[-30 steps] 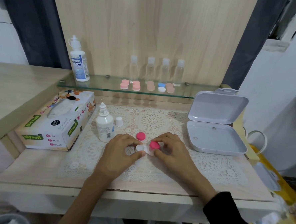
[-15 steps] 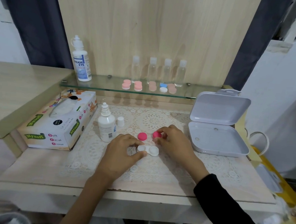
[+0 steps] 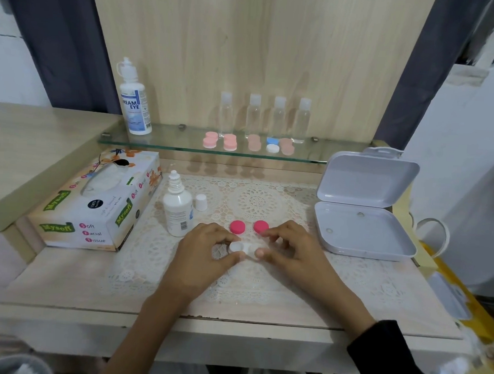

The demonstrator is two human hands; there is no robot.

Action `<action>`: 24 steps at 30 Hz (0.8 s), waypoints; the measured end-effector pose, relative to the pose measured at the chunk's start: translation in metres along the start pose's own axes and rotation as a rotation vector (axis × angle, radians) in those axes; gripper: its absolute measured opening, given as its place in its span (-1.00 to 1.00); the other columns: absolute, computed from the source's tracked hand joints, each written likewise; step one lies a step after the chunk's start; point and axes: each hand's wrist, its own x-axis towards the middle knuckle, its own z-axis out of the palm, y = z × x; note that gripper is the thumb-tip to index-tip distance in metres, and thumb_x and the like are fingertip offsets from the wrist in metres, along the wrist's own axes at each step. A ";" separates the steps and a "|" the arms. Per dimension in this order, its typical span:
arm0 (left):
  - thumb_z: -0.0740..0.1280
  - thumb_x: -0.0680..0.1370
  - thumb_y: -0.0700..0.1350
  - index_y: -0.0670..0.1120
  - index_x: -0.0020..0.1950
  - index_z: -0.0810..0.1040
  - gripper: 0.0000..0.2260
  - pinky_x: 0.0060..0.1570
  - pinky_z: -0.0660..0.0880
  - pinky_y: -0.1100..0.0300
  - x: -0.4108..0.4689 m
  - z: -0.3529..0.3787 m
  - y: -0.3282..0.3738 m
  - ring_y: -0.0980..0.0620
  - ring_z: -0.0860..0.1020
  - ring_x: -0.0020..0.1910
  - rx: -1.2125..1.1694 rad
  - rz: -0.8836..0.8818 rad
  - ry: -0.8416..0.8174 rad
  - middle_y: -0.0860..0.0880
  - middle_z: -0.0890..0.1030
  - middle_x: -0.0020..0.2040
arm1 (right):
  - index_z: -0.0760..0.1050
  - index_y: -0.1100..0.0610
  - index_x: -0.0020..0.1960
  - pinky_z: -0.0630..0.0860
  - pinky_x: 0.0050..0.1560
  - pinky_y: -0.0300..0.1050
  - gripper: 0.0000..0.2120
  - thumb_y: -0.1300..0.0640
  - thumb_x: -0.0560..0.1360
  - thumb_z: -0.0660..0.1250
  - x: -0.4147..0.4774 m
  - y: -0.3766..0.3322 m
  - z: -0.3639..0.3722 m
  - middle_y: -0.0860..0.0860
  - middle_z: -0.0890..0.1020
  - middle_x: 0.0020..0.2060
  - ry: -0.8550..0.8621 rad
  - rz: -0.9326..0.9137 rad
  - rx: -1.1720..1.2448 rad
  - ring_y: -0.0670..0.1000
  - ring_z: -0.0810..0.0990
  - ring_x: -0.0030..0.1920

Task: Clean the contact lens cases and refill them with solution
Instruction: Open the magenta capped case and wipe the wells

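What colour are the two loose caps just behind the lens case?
The caps are bright pink, clearest in the head view.

white lens case [image 3: 243, 248] lies flat on the tabletop [image 3: 60, 285], both wells uncapped; left pink cap [image 3: 237, 226] and right pink cap [image 3: 261, 226] lie just behind it; solution bottle [image 3: 177, 208] stands upright, uncapped, to its left.

Solution bottle [image 3: 177, 211] blocks the left, open box [image 3: 364, 231] the right; near mat [image 3: 251, 287] free.

Unscrewed from case [image 3: 243, 248], second cap [image 3: 260, 226] now lies on mat [image 3: 268, 199] beside first cap [image 3: 237, 226], right hand [image 3: 293, 254] let it go, back pinching case's right end.
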 end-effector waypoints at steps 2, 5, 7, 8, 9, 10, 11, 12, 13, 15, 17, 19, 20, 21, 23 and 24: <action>0.40 0.33 0.20 0.05 -0.01 0.66 -0.67 0.01 0.47 0.21 0.000 0.000 0.000 0.20 0.51 -0.03 0.005 -0.007 -0.003 0.17 0.61 -0.11 | 0.62 -0.02 0.12 0.30 -0.09 -0.44 -0.52 -0.22 0.28 0.47 -0.002 0.001 0.001 -0.18 0.51 -0.09 -0.012 -0.011 -0.048 -0.21 0.43 -0.01; 0.50 0.37 0.09 0.03 0.00 0.67 -0.74 0.03 0.46 0.19 0.000 0.001 0.000 0.19 0.51 -0.02 0.010 -0.003 -0.003 0.16 0.60 -0.10 | 0.63 -0.01 0.10 0.30 -0.06 -0.40 -0.60 -0.13 0.31 0.51 -0.002 0.003 0.001 -0.21 0.50 -0.07 -0.019 -0.056 -0.120 -0.20 0.43 0.06; 0.50 0.39 0.03 0.03 0.00 0.66 -0.78 0.03 0.45 0.21 -0.001 0.002 0.000 0.19 0.50 -0.02 0.020 0.007 0.002 0.17 0.59 -0.09 | 0.64 -0.01 0.07 0.31 -0.06 -0.35 -0.70 -0.04 0.36 0.52 -0.001 0.003 0.000 -0.21 0.49 -0.08 -0.024 -0.067 -0.138 -0.19 0.43 0.05; 0.50 0.39 0.02 0.03 0.01 0.66 -0.78 0.04 0.44 0.22 0.000 0.002 0.000 0.20 0.49 -0.01 0.028 0.007 -0.001 0.17 0.58 -0.09 | 0.65 -0.03 0.04 0.31 -0.06 -0.34 -0.74 -0.02 0.37 0.52 -0.001 0.002 0.000 -0.21 0.49 -0.09 -0.028 -0.067 -0.136 -0.19 0.43 0.04; 0.49 0.40 0.03 0.04 0.02 0.65 -0.78 0.04 0.44 0.23 0.000 0.002 0.000 0.21 0.48 -0.01 0.040 0.006 -0.009 0.18 0.57 -0.08 | 0.65 -0.04 0.02 0.31 -0.06 -0.33 -0.77 -0.02 0.38 0.52 -0.002 0.002 -0.001 -0.21 0.49 -0.10 -0.030 -0.068 -0.130 -0.19 0.43 0.04; 0.47 0.42 0.04 0.05 0.04 0.64 -0.77 0.05 0.43 0.23 0.000 0.003 -0.001 0.21 0.47 0.00 0.055 0.006 -0.019 0.18 0.56 -0.06 | 0.65 -0.05 0.00 0.31 -0.07 -0.34 -0.79 -0.02 0.38 0.51 -0.001 0.001 -0.001 -0.22 0.48 -0.11 -0.029 -0.068 -0.123 -0.19 0.43 0.03; 0.46 0.43 0.06 0.05 0.08 0.63 -0.75 0.06 0.43 0.23 0.000 0.003 -0.001 0.21 0.46 0.02 0.073 0.009 -0.029 0.18 0.54 -0.04 | 0.65 -0.06 -0.01 0.32 -0.07 -0.35 -0.80 -0.01 0.38 0.51 -0.002 0.000 0.000 -0.22 0.49 -0.11 -0.027 -0.068 -0.120 -0.18 0.43 0.03; 0.44 0.45 0.07 0.06 0.12 0.61 -0.73 0.07 0.41 0.25 -0.001 0.003 -0.001 0.22 0.45 0.05 0.095 0.016 -0.037 0.19 0.52 0.01 | 0.65 -0.06 -0.01 0.32 -0.07 -0.36 -0.81 -0.01 0.38 0.51 -0.002 0.000 0.000 -0.21 0.49 -0.12 -0.023 -0.070 -0.121 -0.18 0.43 0.03; 0.41 0.46 0.09 0.07 0.18 0.58 -0.69 0.10 0.37 0.31 -0.002 0.003 -0.001 0.23 0.42 0.11 0.122 0.023 -0.045 0.19 0.50 0.08 | 0.65 -0.06 -0.02 0.32 -0.06 -0.37 -0.82 -0.01 0.38 0.50 -0.002 0.001 0.000 -0.21 0.50 -0.12 -0.019 -0.073 -0.127 -0.18 0.43 0.03; 0.35 0.50 0.13 0.07 0.35 0.46 -0.57 0.17 0.23 0.42 -0.004 0.002 -0.001 0.26 0.32 0.25 0.178 0.014 -0.063 0.18 0.43 0.26 | 0.66 -0.03 -0.02 0.30 -0.09 -0.39 -0.83 0.02 0.39 0.50 -0.002 0.002 0.000 -0.20 0.50 -0.13 -0.007 -0.076 -0.138 -0.17 0.44 0.01; 0.25 0.53 0.22 0.06 0.47 0.30 -0.45 0.29 0.11 0.38 -0.005 0.003 -0.002 0.22 0.20 0.41 0.255 -0.003 -0.097 0.16 0.30 0.44 | 0.66 0.00 -0.02 0.29 -0.13 -0.38 -0.83 0.04 0.39 0.49 -0.003 0.002 0.000 -0.18 0.50 -0.15 0.017 -0.068 -0.130 -0.15 0.45 -0.03; 0.06 0.49 0.36 0.07 0.51 0.20 -0.34 0.33 0.03 0.33 -0.005 0.004 -0.003 0.17 0.11 0.48 0.322 -0.019 -0.134 0.14 0.20 0.51 | 0.65 0.03 -0.02 0.31 -0.14 -0.37 -0.83 0.06 0.39 0.49 -0.003 0.003 0.001 -0.15 0.52 -0.15 0.045 -0.062 -0.117 -0.14 0.47 -0.06; -0.04 0.44 0.39 0.08 0.52 0.19 -0.28 0.32 0.01 0.33 -0.006 0.005 -0.003 0.16 0.10 0.49 0.333 -0.022 -0.142 0.13 0.19 0.51 | 0.65 0.04 -0.02 0.31 -0.14 -0.36 -0.82 0.07 0.38 0.49 -0.003 0.003 0.001 -0.14 0.53 -0.16 0.058 -0.065 -0.111 -0.13 0.47 -0.07; -0.11 0.40 0.40 0.09 0.51 0.20 -0.25 0.32 0.01 0.33 -0.006 0.005 -0.002 0.16 0.10 0.49 0.336 -0.024 -0.143 0.13 0.19 0.52 | 0.66 0.05 -0.02 0.31 -0.15 -0.37 -0.82 0.09 0.38 0.50 -0.003 0.003 0.000 -0.13 0.53 -0.16 0.072 -0.071 -0.105 -0.13 0.48 -0.08; -0.15 0.37 0.40 0.09 0.51 0.20 -0.23 0.32 0.01 0.33 -0.006 0.005 -0.003 0.15 0.11 0.49 0.338 -0.020 -0.137 0.12 0.20 0.51 | 0.65 0.07 -0.03 0.32 -0.16 -0.38 -0.83 0.11 0.39 0.50 -0.004 0.004 -0.001 -0.12 0.53 -0.17 0.099 -0.081 -0.095 -0.13 0.47 -0.12; -0.14 0.38 0.40 0.10 0.51 0.20 -0.23 0.34 0.01 0.31 -0.007 0.005 -0.002 0.15 0.11 0.49 0.344 -0.018 -0.135 0.12 0.20 0.52 | 0.65 0.06 -0.04 0.32 -0.16 -0.39 -0.84 0.11 0.39 0.50 -0.004 0.004 -0.002 -0.12 0.53 -0.18 0.111 -0.082 -0.085 -0.13 0.47 -0.14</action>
